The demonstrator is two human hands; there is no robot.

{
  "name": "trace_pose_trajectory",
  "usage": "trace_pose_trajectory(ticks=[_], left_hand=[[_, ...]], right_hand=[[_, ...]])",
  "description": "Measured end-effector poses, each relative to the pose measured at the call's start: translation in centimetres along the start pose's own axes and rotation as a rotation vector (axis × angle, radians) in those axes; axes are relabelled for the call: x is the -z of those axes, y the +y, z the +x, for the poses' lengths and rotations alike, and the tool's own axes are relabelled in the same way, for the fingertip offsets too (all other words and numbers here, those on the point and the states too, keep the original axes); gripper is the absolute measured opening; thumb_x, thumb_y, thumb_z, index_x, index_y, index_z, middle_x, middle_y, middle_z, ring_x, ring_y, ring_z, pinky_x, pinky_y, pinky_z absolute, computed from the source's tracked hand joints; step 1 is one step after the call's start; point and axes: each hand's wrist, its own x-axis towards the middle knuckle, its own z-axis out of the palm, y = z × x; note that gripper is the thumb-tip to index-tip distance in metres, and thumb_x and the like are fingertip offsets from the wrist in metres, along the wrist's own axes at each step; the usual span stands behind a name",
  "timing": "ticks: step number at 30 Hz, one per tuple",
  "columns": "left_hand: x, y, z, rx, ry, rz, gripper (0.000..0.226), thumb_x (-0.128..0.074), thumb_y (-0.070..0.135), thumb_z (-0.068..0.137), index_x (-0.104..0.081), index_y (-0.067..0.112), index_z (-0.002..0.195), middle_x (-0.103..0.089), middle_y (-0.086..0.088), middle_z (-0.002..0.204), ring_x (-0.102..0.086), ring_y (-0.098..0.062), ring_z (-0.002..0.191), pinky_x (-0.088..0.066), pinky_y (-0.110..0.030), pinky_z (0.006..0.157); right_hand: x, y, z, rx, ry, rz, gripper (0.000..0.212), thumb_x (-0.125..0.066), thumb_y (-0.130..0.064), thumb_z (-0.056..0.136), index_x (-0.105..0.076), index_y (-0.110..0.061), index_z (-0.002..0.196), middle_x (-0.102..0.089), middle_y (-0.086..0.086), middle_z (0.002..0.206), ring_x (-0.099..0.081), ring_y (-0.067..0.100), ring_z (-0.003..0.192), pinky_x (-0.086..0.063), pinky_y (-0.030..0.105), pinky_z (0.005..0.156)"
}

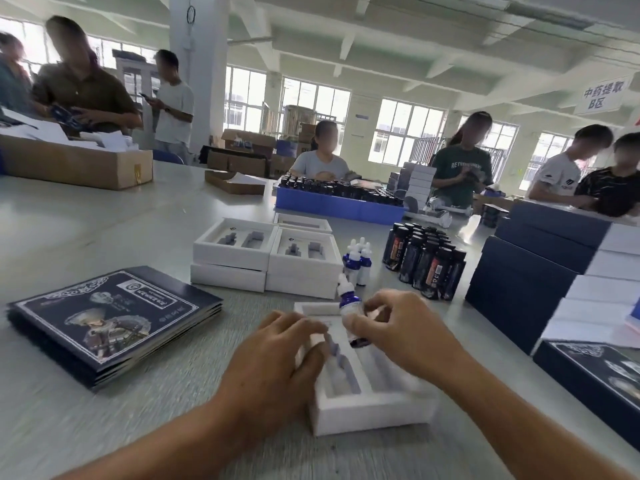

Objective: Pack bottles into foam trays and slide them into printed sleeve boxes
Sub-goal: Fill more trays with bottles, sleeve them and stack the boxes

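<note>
A white foam tray lies on the table right in front of me, its two slots visible. My left hand rests flat on the tray's left rim with fingers straight. My right hand pinches a small blue dropper bottle with a white cap, held tilted just above the tray's far end. A cluster of the same dropper bottles stands behind the tray. Dark tall bottles stand in a group to the right of them.
Stacked empty foam trays sit beyond my hands. A pile of flat printed sleeves lies at left. Dark blue and white packed boxes rise at right. A blue crate of bottles and several people are across the table.
</note>
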Motion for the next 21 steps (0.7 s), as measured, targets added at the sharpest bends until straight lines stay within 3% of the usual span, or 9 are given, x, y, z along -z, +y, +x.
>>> trace_pose_trajectory(ticks=[3,6,8,12,18,21], left_hand=[[-0.2,0.1,-0.3,0.02,-0.022,0.016,0.032,-0.047,0.04,0.098,-0.061,0.03,0.125,-0.056,0.015,0.13,-0.041,-0.005,0.127,-0.04,-0.031,0.102],[-0.3,0.1,-0.6,0.016,-0.114,0.007,0.036,-0.037,0.039,0.102,-0.057,0.03,0.131,-0.054,0.014,0.137,-0.036,-0.003,0.134,-0.035,-0.031,0.109],[-0.2,0.0,-0.7,0.016,-0.13,0.002,0.037,-0.034,0.04,0.102,-0.056,0.031,0.131,-0.054,0.013,0.137,-0.04,-0.001,0.131,-0.036,-0.029,0.107],[-0.2,-0.1,-0.7,0.016,-0.128,0.012,0.039,-0.031,0.042,0.102,-0.055,0.032,0.131,-0.053,0.014,0.137,-0.04,0.0,0.129,-0.034,-0.021,0.104],[-0.2,-0.1,-0.9,0.022,-0.139,0.02,0.04,-0.031,0.045,0.102,-0.054,0.034,0.132,-0.051,0.017,0.14,-0.033,0.001,0.135,-0.032,-0.028,0.11],[-0.3,-0.1,-1.3,-0.036,-0.2,0.028,0.053,-0.022,0.062,0.096,-0.052,0.039,0.133,-0.044,0.024,0.144,-0.019,0.009,0.139,-0.027,-0.03,0.114]], right_hand=[[-1.2,-0.8,-2.9,0.027,-0.03,-0.218,0.06,-0.048,-0.081,0.077,-0.061,-0.036,0.114,-0.071,-0.009,0.095,-0.065,0.011,0.082,-0.054,0.033,0.073],[-1.3,-1.0,-4.3,0.04,-0.039,-0.192,0.07,-0.032,-0.089,0.074,-0.065,-0.039,0.111,-0.071,-0.012,0.094,-0.064,0.009,0.082,-0.055,0.034,0.074],[-1.3,-1.2,-4.7,0.042,-0.077,-0.156,0.058,-0.037,-0.082,0.082,-0.068,-0.039,0.106,-0.07,-0.014,0.09,-0.063,0.006,0.081,-0.056,0.035,0.074],[-1.2,-1.4,-5.0,0.078,-0.087,-0.143,0.039,-0.05,-0.064,0.09,-0.065,-0.04,0.116,-0.061,-0.018,0.076,-0.06,0.006,0.078,-0.052,0.031,0.073],[-2.2,-1.7,-5.4,0.138,-0.117,-0.275,0.04,-0.042,-0.058,0.096,-0.071,-0.031,0.095,-0.062,-0.01,0.083,-0.06,0.011,0.077,-0.052,0.034,0.069],[-2.8,-1.4,-5.7,0.17,-0.088,-0.277,0.04,-0.037,-0.057,0.097,-0.068,-0.031,0.101,-0.061,-0.009,0.089,-0.059,0.012,0.08,-0.047,0.031,0.066]])
